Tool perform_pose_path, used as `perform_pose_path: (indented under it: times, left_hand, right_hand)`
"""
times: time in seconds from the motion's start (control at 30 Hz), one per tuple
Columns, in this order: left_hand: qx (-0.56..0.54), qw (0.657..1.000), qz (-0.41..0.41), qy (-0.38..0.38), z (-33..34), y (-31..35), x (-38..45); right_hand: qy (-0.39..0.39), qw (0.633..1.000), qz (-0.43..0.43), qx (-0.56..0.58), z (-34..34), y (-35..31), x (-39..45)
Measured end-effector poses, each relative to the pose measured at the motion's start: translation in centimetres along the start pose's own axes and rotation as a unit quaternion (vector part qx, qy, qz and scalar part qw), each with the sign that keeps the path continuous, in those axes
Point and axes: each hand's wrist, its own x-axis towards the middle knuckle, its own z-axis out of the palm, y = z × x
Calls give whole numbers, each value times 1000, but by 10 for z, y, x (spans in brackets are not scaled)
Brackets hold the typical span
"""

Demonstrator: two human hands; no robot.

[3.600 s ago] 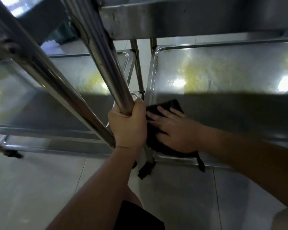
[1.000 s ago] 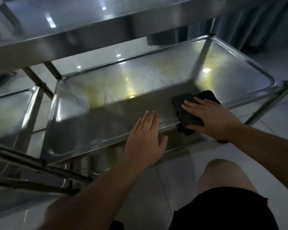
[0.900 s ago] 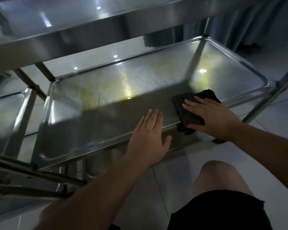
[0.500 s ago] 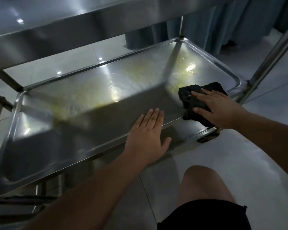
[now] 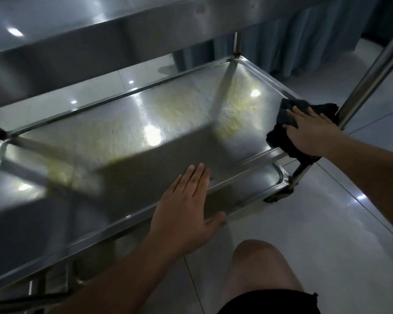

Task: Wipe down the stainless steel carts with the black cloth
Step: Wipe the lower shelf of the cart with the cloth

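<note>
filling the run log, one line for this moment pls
phase: wiping shelf | right hand: presses black cloth at right end | left hand: flat on cart shelf

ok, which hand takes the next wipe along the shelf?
Right. The right hand already presses the black cloth flat at the shelf's right end. The left hand lies flat and bare on the near rim, bracing.

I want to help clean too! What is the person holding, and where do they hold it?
The right hand presses flat on the middle of the black cloth. The left hand holds nothing.
</note>
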Motion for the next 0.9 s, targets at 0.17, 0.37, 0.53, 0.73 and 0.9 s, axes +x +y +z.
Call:
perform_pose_path:
  times: [0.17,0.37,0.53,0.73,0.9]
  left_hand:
    - [10,1000,9,5,-3,-1,-2]
    - [12,1000,8,-1,-3,-3,0]
    - [7,1000,3,-5,-7,1,0]
    - [-14,1000,2,19,-6,3,-1]
    - [-8,1000,2,15,-3,0,0]
  right_hand:
    - [1,1000,24,-2,-12,-15,52]
    - [27,999,-17,9,-16,-56,86]
    - [-8,982,-191,-4,-3,-61,36]
    - [13,999,-44,-28,-17,-14,73]
    - [19,999,15,20,-12,-49,79]
